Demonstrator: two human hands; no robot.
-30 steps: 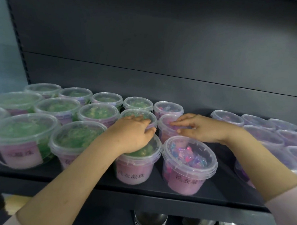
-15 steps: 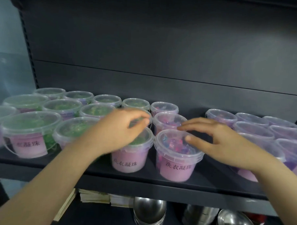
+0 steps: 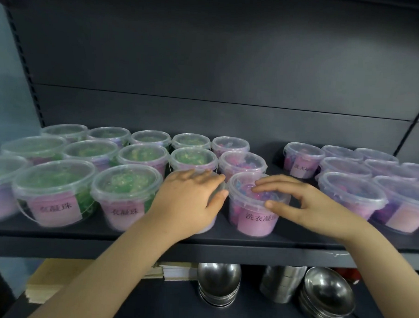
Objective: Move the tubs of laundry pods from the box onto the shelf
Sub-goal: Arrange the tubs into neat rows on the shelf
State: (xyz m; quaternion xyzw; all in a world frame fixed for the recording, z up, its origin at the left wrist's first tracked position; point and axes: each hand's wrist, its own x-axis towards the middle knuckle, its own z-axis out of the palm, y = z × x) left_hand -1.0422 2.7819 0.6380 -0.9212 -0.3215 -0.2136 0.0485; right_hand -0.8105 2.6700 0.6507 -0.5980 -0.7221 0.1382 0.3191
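Dark grey back panel (image 3: 208,62) rises behind the shelf (image 3: 271,254); slotted upright (image 3: 23,61) at left; pale wall (image 3: 5,89) beyond; steel bowls (image 3: 218,284) stacked below.

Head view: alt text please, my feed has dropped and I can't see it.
Two hands hold neighbouring front-row tubs on a dark shelf: the left hand holds the covered tub from above, and the right hand pinches the pink tub at its rim. Green tubs stand left, purple tubs right, bowls below.
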